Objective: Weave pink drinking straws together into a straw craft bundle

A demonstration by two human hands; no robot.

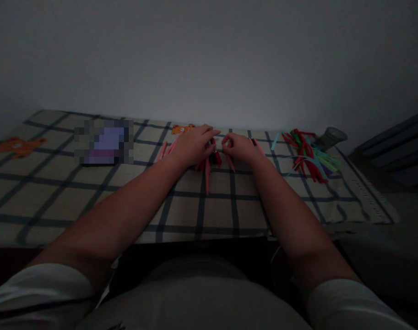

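Both my arms reach forward over a checked tablecloth (92, 192). My left hand (194, 145) lies over a bunch of pink and red paper strips (208, 172), fingers bent and pinched on them at the tips. My right hand (241, 146) sits just to the right, fingers curled and pinching the end of a red strip. The two hands almost touch. More pink strips (163, 150) stick out to the left of my left hand.
A loose heap of red, green and blue strips (308, 156) lies at the right, with a grey cup (330, 137) on its side behind it. A blurred purple object (104, 142) is at the left. Bear prints mark the cloth. A wall stands close behind.
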